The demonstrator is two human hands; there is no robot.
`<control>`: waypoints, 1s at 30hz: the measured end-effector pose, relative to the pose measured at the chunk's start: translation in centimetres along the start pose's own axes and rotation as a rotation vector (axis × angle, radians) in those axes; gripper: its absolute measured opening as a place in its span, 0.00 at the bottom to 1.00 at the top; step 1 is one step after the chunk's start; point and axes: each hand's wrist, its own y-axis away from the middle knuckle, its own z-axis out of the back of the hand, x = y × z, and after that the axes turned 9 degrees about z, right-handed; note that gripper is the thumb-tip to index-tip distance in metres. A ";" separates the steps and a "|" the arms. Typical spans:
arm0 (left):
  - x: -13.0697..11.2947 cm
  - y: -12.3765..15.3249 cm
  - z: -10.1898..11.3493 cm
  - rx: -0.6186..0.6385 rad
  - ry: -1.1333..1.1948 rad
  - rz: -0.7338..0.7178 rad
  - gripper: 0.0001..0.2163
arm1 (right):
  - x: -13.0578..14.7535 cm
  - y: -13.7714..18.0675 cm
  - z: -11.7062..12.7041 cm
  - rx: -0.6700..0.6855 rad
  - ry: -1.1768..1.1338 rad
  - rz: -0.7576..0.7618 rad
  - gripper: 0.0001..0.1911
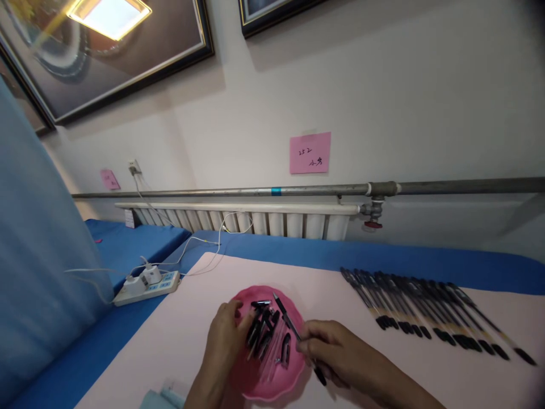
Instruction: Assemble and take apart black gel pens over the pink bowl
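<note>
A pink scalloped plate [293, 386] stands on the pale pink sheet in front of me. It holds a jumble of black pen caps [286, 347], clear tubes [270, 359] and other small black pen parts. My right hand [330, 346] is closed on a pen [293, 326] at the plate's right edge. The pen's pointed tip slants up and left over the plate, and its black end points down toward me. At the plate's left side is my left hand [227, 332], thumb and fingers apart beside the black parts, its fingertips partly hidden.
On the right, a row of several pens [409, 307] lies on the pink sheet [340, 295]. A white power strip [149, 287] with plugs and cables lies at left, near a blue curtain [46, 244]. Behind the blue surface are a radiator [276, 223] and a pipe [238, 192].
</note>
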 end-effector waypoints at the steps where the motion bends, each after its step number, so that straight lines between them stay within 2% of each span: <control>1: -0.2 0.2 -0.3 -0.001 0.029 -0.019 0.11 | 0.1 0.0 -0.1 -0.008 -0.029 -0.018 0.05; 3: -0.6 0.8 -1.1 0.096 0.158 -0.027 0.12 | 0.1 -0.1 -0.1 -0.007 -0.078 -0.034 0.04; 6: -1.2 1.8 -2.0 0.397 0.410 0.051 0.12 | -0.2 -0.1 0.0 0.014 -0.119 -0.018 0.04; 7: -1.4 2.1 -2.2 0.462 0.475 0.086 0.13 | -0.3 0.0 0.0 0.027 -0.127 -0.006 0.04; 13: -2.9 3.2 -1.8 0.624 0.827 0.229 0.17 | -0.6 0.1 -0.4 0.167 -0.107 -0.025 0.05; 16: -3.4 3.4 -1.7 0.657 0.958 0.293 0.18 | -0.4 0.2 -0.6 0.184 -0.114 -0.033 0.05; 19: -3.4 3.6 -1.9 0.635 1.034 0.316 0.17 | -0.2 0.2 -0.8 0.179 -0.140 -0.031 0.02; 24: -3.6 3.6 -2.2 0.589 1.082 0.318 0.16 | 0.0 0.1 -1.1 0.057 -0.148 0.079 0.05; 30: -3.6 3.2 -1.9 0.553 1.111 0.283 0.15 | 0.0 0.0 -1.3 0.163 -0.244 0.021 0.13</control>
